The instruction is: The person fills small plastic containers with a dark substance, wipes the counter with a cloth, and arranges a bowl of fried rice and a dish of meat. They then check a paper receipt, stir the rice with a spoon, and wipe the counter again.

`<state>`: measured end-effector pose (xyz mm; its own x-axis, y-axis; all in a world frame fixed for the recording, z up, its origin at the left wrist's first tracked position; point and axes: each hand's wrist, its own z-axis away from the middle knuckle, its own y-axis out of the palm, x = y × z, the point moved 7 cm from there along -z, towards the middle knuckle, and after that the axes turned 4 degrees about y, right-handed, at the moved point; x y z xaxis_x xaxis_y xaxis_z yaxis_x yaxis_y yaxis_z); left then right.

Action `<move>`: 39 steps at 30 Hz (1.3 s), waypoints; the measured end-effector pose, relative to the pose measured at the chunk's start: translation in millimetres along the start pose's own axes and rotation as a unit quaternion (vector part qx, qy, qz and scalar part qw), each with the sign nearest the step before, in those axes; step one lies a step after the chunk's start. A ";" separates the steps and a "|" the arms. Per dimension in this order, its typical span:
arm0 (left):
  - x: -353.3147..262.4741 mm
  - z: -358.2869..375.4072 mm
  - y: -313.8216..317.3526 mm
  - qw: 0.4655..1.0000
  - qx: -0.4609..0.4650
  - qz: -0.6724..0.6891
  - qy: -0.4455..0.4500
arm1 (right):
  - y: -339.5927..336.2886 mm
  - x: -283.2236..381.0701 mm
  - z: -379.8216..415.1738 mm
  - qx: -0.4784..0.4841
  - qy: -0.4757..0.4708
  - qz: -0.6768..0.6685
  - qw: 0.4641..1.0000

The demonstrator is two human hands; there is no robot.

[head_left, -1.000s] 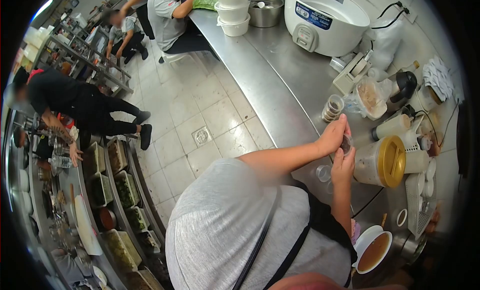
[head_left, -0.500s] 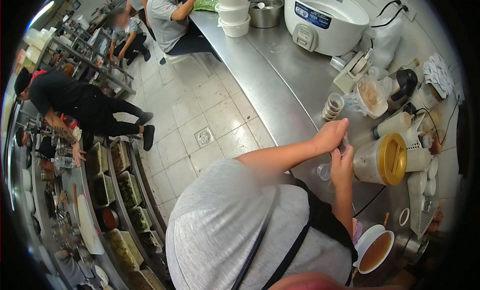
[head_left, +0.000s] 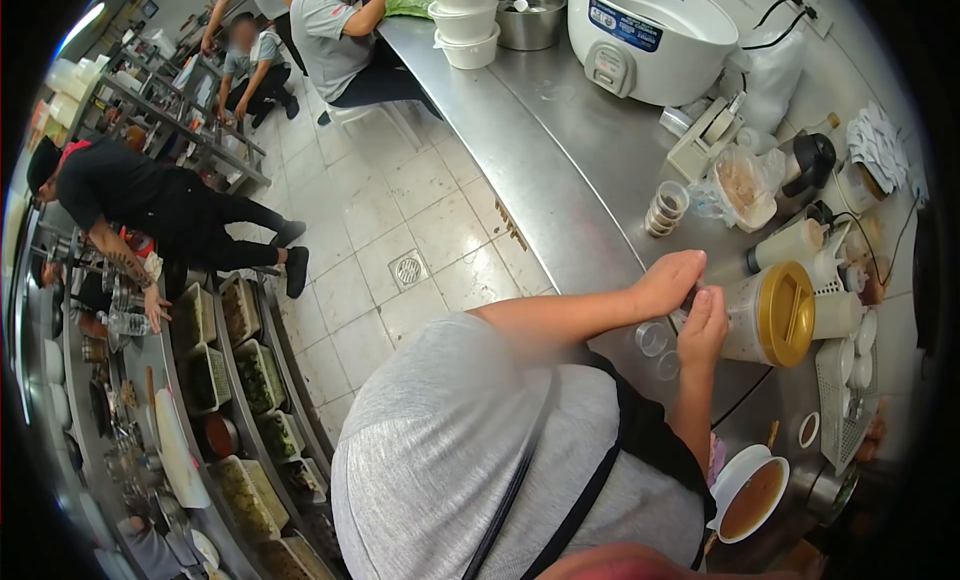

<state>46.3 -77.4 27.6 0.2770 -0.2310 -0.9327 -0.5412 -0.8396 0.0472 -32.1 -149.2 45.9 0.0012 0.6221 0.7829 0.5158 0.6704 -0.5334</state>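
Right now both hands meet over the near edge of the steel counter (head_left: 560,170), just in front of a plastic pitcher with a gold lid (head_left: 770,315). The left hand (head_left: 668,282) is curled, its fingers pinched around a small sauce cup (head_left: 689,298) that is almost wholly hidden between the two hands, so its contents cannot be made out. The right hand (head_left: 705,328) comes up from below, fingers bent with the tips pressing at the same cup. Just under the hands two empty clear cups (head_left: 652,338) sit on the counter, close together. Farther along the counter stands a short stack of filled cups (head_left: 665,210), beside a clear bag of food (head_left: 745,188). A large white rice cooker (head_left: 650,30) sits at the far end, well apart from the hands. Near the person's right elbow is a white bowl of brown sauce (head_left: 750,500). Across the tiled floor, a person in black (head_left: 150,205) leans over another counter.
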 end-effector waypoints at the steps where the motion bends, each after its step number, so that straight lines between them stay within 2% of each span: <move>1: -3.5 0.6 -0.5 1.000 0.007 -0.021 0.010 | 0.7 -0.3 0.9 0.009 -0.014 0.019 1.000; 4: -6.1 2.0 1.1 0.996 0.051 -0.073 0.004 | 2.4 -3.2 6.6 -0.009 -0.046 0.031 0.998; 7: -9.7 3.4 0.6 0.994 0.061 -0.089 0.009 | 4.3 -5.8 9.2 0.002 -0.032 0.019 0.999; 10: -12.1 0.1 -3.7 0.987 0.043 -0.148 0.053 | 12.2 -16.3 10.5 0.032 0.080 -0.056 0.995; 13: -16.8 1.1 -0.4 0.982 0.088 -0.166 0.019 | 11.4 -9.2 8.4 0.009 0.006 -0.042 0.999; 19: -15.1 2.8 1.1 0.986 0.069 -0.131 0.072 | 6.8 -5.9 5.4 0.052 0.000 -0.028 0.998; 21: -7.3 1.9 -1.7 0.988 0.115 -0.094 0.049 | 6.1 -7.6 1.3 0.047 0.020 -0.047 0.998; 22: -9.3 -3.0 -8.5 0.956 0.080 -0.187 0.210 | 0.8 -9.6 0.4 0.038 0.038 -0.049 0.997; 23: -11.4 4.3 -9.9 0.891 0.035 -0.268 0.366 | -5.0 -12.9 0.2 0.019 0.049 -0.054 0.997; 24: -4.5 -6.7 -30.7 0.995 0.029 -0.067 0.075 | -10.0 -16.2 0.6 0.000 0.056 -0.060 0.997; 26: 14.5 -13.9 -66.8 0.991 -0.117 -0.028 0.062 | -20.1 -21.2 0.9 -0.046 0.068 -0.072 0.994; 27: 25.1 -20.1 -71.3 0.987 -0.131 -0.074 0.052 | -21.5 -21.4 -1.0 -0.063 0.067 -0.086 0.992; 29: 42.2 -22.5 -93.2 0.969 -0.175 -0.173 0.031 | -19.0 -29.8 -5.4 -0.029 0.103 -0.085 0.991; 30: 54.1 -24.0 -93.3 0.965 -0.162 -0.198 0.050 | -14.2 -31.9 -10.6 -0.005 0.115 -0.090 0.989; 31: 63.3 -31.3 -88.9 0.958 -0.156 -0.228 0.070 | -12.1 -24.3 -16.7 0.015 0.075 -0.067 0.995; 33: 66.8 -39.0 -80.6 0.953 -0.138 -0.262 0.067 | 1.3 -27.8 -30.1 0.046 0.053 -0.114 0.991; 35: 67.6 -48.2 -72.0 0.964 -0.124 -0.215 0.098 | 8.3 -32.0 -47.9 0.065 0.058 -0.093 0.992; 37: 86.0 -56.5 -57.7 0.984 -0.057 -0.170 0.017 | 9.1 -21.2 -64.9 0.065 0.025 -0.048 0.996; 39: 84.2 -52.2 -46.0 0.989 -0.035 -0.141 0.010 | 4.9 -12.0 -77.0 0.038 -0.028 0.022 0.999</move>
<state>135.9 -83.8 -34.5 0.4259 0.0085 -0.9047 -0.3844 -0.9035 -0.1895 36.4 -184.5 58.5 -0.0258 0.6718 0.7403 0.4490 0.6694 -0.5918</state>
